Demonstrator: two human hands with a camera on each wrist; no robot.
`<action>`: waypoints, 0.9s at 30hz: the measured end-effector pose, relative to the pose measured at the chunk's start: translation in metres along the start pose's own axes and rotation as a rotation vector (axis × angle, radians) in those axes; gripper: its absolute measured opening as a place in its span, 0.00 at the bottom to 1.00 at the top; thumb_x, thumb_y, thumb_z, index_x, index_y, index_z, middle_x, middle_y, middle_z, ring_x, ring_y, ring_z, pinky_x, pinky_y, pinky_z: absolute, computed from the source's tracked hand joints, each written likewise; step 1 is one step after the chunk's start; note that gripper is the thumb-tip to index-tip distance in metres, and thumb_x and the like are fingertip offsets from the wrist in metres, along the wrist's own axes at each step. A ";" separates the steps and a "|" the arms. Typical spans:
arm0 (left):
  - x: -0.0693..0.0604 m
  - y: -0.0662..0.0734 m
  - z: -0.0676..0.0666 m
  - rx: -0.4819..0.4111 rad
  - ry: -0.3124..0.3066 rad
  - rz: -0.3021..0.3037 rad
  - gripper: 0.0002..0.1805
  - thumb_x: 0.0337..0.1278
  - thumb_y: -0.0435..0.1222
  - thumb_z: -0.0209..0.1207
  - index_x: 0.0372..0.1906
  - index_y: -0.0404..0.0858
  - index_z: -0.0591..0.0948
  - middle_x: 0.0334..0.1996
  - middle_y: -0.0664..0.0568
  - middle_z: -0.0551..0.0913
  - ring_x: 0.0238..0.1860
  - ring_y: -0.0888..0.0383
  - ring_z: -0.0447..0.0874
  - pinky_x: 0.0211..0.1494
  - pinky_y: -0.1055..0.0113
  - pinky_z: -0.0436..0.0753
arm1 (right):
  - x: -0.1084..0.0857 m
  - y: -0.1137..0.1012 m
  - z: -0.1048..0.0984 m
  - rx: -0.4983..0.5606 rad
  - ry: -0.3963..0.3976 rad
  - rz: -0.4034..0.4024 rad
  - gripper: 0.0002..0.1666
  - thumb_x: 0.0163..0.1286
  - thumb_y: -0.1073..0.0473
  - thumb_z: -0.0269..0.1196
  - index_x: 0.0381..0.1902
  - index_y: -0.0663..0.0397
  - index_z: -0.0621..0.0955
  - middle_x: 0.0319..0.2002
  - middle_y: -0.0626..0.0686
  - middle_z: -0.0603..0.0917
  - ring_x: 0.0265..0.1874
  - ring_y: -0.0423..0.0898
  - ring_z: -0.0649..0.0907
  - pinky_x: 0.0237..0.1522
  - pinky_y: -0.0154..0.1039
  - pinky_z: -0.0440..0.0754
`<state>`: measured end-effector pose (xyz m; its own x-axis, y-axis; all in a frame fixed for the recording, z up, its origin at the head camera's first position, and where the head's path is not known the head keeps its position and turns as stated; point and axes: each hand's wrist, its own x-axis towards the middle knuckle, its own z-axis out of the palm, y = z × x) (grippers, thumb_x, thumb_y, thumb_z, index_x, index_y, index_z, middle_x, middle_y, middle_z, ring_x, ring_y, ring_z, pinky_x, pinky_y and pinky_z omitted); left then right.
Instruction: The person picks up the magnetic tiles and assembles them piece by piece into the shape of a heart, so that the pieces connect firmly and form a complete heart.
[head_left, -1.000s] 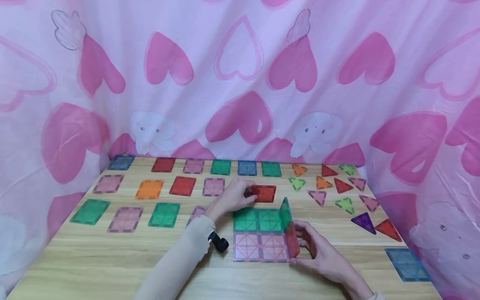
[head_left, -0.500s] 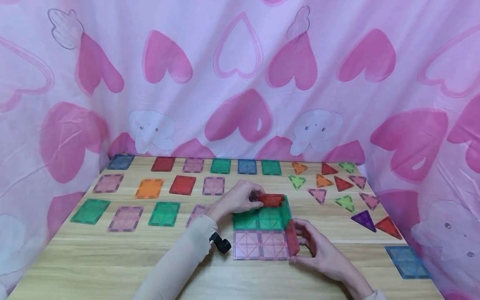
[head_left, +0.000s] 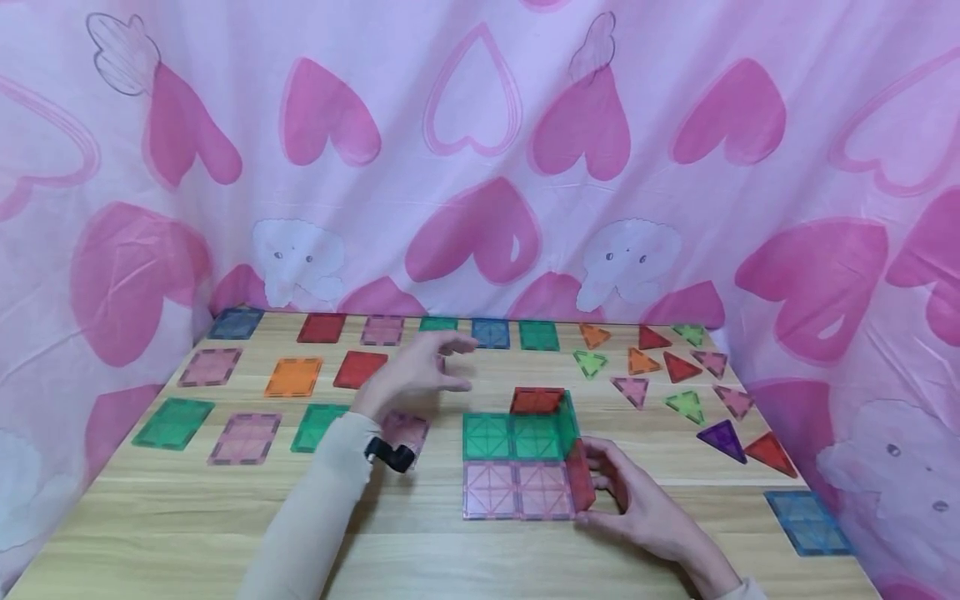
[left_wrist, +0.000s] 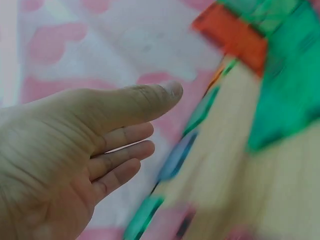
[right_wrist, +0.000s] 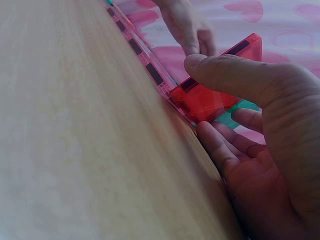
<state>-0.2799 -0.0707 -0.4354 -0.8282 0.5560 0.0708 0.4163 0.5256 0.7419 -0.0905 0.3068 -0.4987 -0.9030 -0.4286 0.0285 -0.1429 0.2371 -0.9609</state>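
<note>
Swung away leftward, the left hand [head_left: 412, 371] hovers over the desk [head_left: 420, 550], its grip wide; the back red tile [head_left: 537, 401] it pinched before now stands behind the green base tiles [head_left: 536, 439]. Thumb and fingers bent, the right hand [head_left: 641, 504] still holds the red side tile [head_left: 581, 479] upright beside the pink base tiles [head_left: 491, 492].

The head view looks forward and down across the counter [head_left: 450, 562], the wrist views peer closely past the hands [left_wrist: 75, 145], and all three share the curtain [head_left: 480, 171].
</note>
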 end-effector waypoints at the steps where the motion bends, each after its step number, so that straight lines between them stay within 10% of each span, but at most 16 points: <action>1: -0.005 -0.005 -0.007 -0.002 0.018 -0.015 0.38 0.61 0.43 0.82 0.76 0.51 0.81 0.70 0.59 0.84 0.73 0.50 0.81 0.75 0.44 0.82 | 0.000 0.000 0.000 -0.003 -0.001 -0.003 0.58 0.65 0.66 0.82 0.85 0.53 0.63 0.78 0.63 0.73 0.72 0.46 0.80 0.70 0.34 0.82; 12: -0.020 -0.045 -0.029 0.137 -0.003 -0.067 0.45 0.54 0.39 0.86 0.77 0.36 0.80 0.72 0.45 0.84 0.74 0.44 0.79 0.79 0.45 0.77 | -0.001 -0.002 -0.002 -0.006 -0.014 0.000 0.57 0.65 0.66 0.82 0.85 0.54 0.63 0.77 0.64 0.73 0.71 0.45 0.81 0.69 0.35 0.83; 21: -0.023 -0.047 -0.029 0.143 -0.015 -0.069 0.36 0.56 0.36 0.83 0.72 0.41 0.85 0.66 0.49 0.88 0.67 0.49 0.83 0.75 0.46 0.81 | 0.000 -0.003 -0.001 -0.009 -0.003 -0.004 0.57 0.65 0.66 0.82 0.85 0.54 0.64 0.77 0.64 0.74 0.71 0.46 0.80 0.69 0.35 0.83; 27: -0.020 -0.039 -0.019 0.046 -0.014 -0.053 0.21 0.75 0.47 0.72 0.66 0.47 0.89 0.60 0.57 0.91 0.57 0.55 0.86 0.66 0.51 0.87 | 0.000 -0.003 0.001 -0.001 -0.006 -0.010 0.57 0.65 0.66 0.81 0.85 0.55 0.63 0.77 0.64 0.73 0.71 0.45 0.80 0.69 0.35 0.82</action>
<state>-0.2872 -0.1143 -0.4534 -0.8444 0.5352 0.0225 0.3888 0.5835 0.7130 -0.0900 0.3056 -0.4964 -0.8992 -0.4359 0.0369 -0.1526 0.2335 -0.9603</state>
